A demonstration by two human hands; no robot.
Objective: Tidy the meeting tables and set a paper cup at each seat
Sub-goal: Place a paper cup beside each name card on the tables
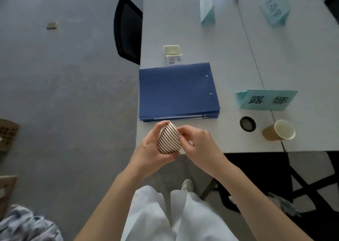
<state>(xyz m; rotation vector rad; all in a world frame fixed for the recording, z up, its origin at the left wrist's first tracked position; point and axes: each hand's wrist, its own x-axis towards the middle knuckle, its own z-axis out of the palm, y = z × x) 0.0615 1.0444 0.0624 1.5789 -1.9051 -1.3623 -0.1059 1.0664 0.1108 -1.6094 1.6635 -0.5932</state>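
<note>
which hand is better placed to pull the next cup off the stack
Right. The left hand is wrapped around the stack of paper cups, holding it steady, while the right hand has its fingertips already pinching the top rim, nearest the table.

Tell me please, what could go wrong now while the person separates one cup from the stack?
1. The right hand pinches only the top rim of the cup stack; two nested cups might come off together.
2. The left hand holds the stack at the table edge, partly over the floor, so a slipped cup could fall.
3. The paper cup near the edge could be knocked off.
</note>
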